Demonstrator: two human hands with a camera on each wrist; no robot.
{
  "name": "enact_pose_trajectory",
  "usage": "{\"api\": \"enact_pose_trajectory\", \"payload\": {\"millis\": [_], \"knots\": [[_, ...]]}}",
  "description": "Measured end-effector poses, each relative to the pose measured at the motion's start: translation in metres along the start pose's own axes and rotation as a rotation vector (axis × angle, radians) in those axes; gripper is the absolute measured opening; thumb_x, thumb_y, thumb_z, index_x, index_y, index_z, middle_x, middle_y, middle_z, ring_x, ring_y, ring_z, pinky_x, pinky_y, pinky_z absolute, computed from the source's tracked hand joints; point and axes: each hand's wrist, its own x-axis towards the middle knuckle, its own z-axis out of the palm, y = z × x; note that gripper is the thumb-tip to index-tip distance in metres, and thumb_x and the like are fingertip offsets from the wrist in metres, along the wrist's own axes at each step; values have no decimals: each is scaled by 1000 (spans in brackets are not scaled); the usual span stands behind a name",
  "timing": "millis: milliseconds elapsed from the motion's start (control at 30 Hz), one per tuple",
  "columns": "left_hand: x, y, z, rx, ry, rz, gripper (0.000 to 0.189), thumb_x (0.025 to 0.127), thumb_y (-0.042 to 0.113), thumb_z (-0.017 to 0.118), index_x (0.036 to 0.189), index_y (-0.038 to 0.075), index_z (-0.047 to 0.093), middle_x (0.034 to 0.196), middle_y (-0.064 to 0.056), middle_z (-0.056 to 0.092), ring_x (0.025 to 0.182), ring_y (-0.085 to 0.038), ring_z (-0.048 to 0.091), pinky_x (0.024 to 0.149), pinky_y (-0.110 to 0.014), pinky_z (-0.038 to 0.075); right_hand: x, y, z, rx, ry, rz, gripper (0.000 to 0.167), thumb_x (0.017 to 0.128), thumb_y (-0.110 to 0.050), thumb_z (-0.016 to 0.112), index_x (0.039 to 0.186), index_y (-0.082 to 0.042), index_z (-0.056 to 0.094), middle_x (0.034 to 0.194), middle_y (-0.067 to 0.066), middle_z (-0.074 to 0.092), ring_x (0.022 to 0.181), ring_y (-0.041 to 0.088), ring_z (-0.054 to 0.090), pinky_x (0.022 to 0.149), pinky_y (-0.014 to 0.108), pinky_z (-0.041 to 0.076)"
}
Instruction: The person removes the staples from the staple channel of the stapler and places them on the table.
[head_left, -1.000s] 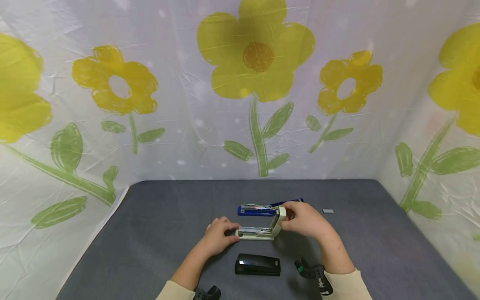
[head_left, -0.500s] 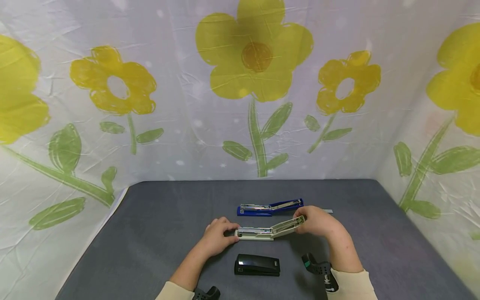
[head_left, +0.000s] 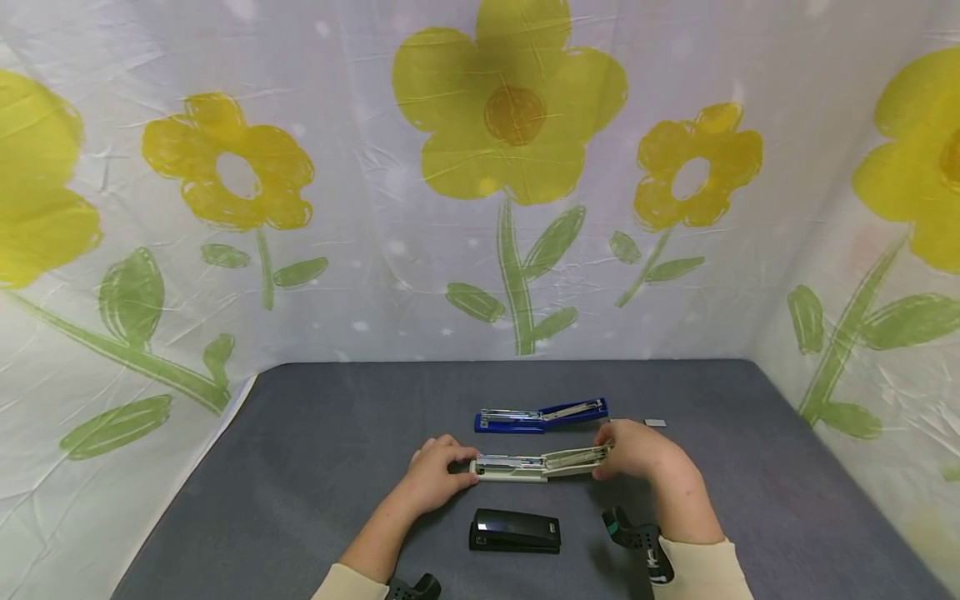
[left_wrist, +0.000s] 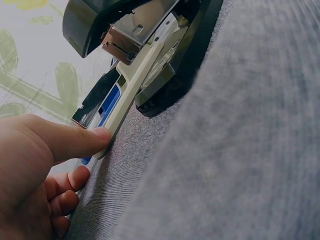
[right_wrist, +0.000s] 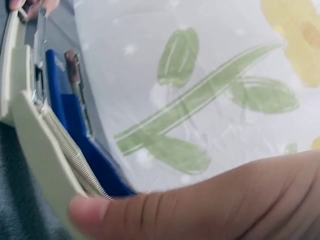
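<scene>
A cream stapler [head_left: 511, 477] lies folded wide open on the table, its lid swung out to the right and its metal magazine and spring showing. My left hand [head_left: 435, 473] pinches the left end of its base; the left wrist view has the thumb on the cream edge [left_wrist: 122, 105]. At the other end, my right hand [head_left: 637, 452] grips the tip of the lid [right_wrist: 42, 155], thumb on its near side in the right wrist view. The right fingers behind the lid are mostly hidden.
Behind it a blue stapler [head_left: 510, 427] lies opened out the same way. A closed black stapler [head_left: 515, 532] sits in front. Beyond my right hand is a small grey strip [head_left: 655, 422]. A flowered curtain [head_left: 360, 275] stands along the table's back edge.
My right hand has swung the cream stapler's lid from nearly upright down to the right, almost flat. My left hand has stayed on the base.
</scene>
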Motion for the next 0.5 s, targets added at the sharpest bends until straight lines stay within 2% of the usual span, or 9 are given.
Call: {"api": "enact_pose_trajectory", "payload": {"millis": [167,333,500], "knots": [[0,0,0,-3,0,1,32,87,23,83,117,14,78,94,4,58,85,-16,45,79,-41,35,-7,-8,-7,8,51,-35,41,88,-21,82,117,5,69,119,20,67,99,34,66,82,51,53],[0,0,0,-7,2,-3,31,87,23,83,116,15,78,92,4,57,84,-15,43,78,-40,34,-13,-17,-10,-12,114,-76,39,93,-25,78,119,3,70,121,19,67,106,36,65,86,53,52],[1,-1,1,-8,13,-2,30,87,22,83,115,15,79,91,5,56,83,-14,42,77,-38,33,-13,-28,-4,-30,146,-134,36,94,-25,77,121,-1,71,120,15,68,113,37,62,91,54,50]]}}
